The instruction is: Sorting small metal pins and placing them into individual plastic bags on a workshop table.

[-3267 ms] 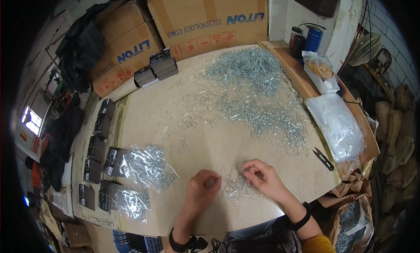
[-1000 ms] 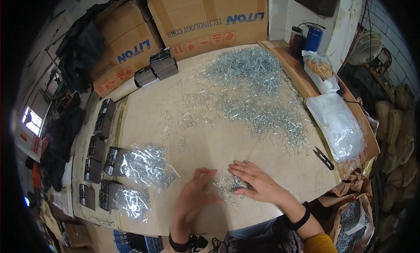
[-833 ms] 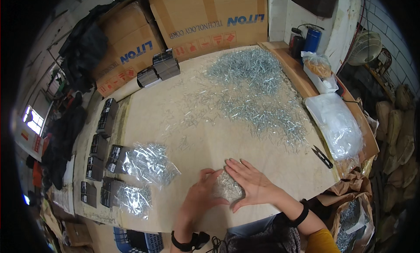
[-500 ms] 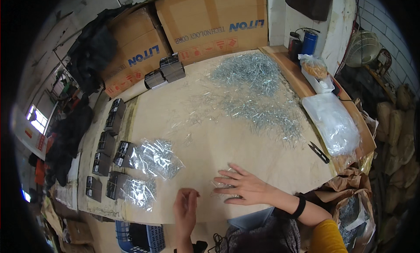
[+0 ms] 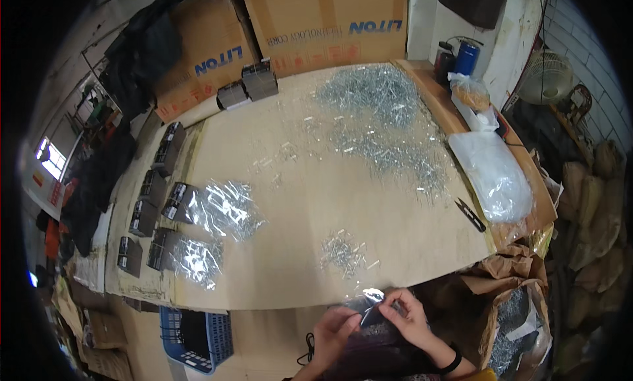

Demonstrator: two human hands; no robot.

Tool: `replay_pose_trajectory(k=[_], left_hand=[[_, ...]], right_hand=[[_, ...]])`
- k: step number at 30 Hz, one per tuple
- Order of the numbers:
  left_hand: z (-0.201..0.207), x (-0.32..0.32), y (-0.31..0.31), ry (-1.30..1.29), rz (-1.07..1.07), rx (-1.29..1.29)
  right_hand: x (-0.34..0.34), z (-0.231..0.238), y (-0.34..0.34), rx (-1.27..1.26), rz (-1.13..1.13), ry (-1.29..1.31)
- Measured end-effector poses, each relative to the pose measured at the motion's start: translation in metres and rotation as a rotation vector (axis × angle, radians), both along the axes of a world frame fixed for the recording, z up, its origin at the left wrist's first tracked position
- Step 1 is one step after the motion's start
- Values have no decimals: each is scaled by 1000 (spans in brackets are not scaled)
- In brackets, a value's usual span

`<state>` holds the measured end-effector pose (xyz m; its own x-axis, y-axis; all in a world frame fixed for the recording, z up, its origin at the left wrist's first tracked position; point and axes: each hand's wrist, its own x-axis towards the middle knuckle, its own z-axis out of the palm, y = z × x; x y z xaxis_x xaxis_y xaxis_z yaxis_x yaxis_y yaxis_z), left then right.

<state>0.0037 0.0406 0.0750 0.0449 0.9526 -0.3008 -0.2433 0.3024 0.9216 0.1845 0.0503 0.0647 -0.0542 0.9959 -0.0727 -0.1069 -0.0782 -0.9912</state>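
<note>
At the table's near edge, my left hand and my right hand pinch a small clear plastic bag between thumbs and fingers. The bag hangs between them over my lap, and part of it is hidden by the fingers. Just beyond my hands, a small heap of thin silvery metal pins lies on the wooden table. A larger pile of the same pins spreads over the far right part of the table, with a looser drift toward the right side.
Clear bags filled with pins lie at left beside stacks of dark cards. Black thread snips and a pack of clear bags are at right. Cardboard boxes stand behind; a blue basket sits below the edge.
My right hand has lifted off the small heap of pins and drawn back to the edge. My left hand has moved right and down; both now grip a clear bag. The view has shifted slightly.
</note>
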Motion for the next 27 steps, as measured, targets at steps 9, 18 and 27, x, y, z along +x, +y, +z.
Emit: replay_pose_trajectory(k=[9, 18, 27], left_hand=[[-14, -1, -20, -19, -135, -57], [-21, -8, -21, 216, -220, 282], [-47, -17, -44, 602, -581, 44]], right_hand=[[9, -3, -9, -68, 134, 38], [17, -18, -25, -46, 400, -258], [27, -46, -50, -287, 532, -474]])
